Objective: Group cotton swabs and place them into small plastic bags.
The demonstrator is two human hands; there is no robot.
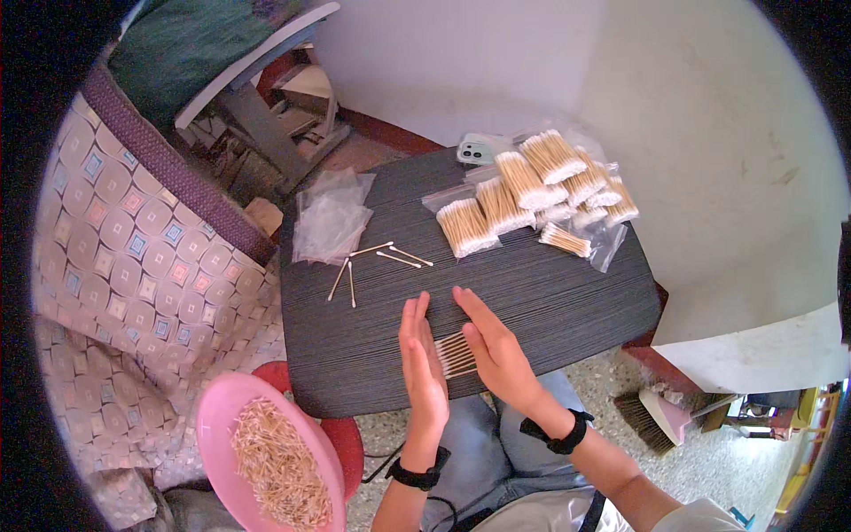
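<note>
A small row of cotton swabs (456,355) lies on the dark table near its front edge, between my two hands. My left hand (423,359) stands on edge at the left ends of the row, fingers stretched out and palm facing in. At the right ends, my right hand (496,355) is also flat with straight fingers and covers part of the swabs. Neither hand is wrapped round anything. Several loose cotton swabs (405,257) lie farther off to the left. Filled bags of cotton swabs (467,227) are heaped at the far right of the table.
Flat clear plastic bags (331,217) lie at the table's far left. A phone (475,150) rests at the back edge. A pink basin (217,417) of loose swabs stands at lower left by a red seat (344,448). A broom (660,418) is on the floor at right.
</note>
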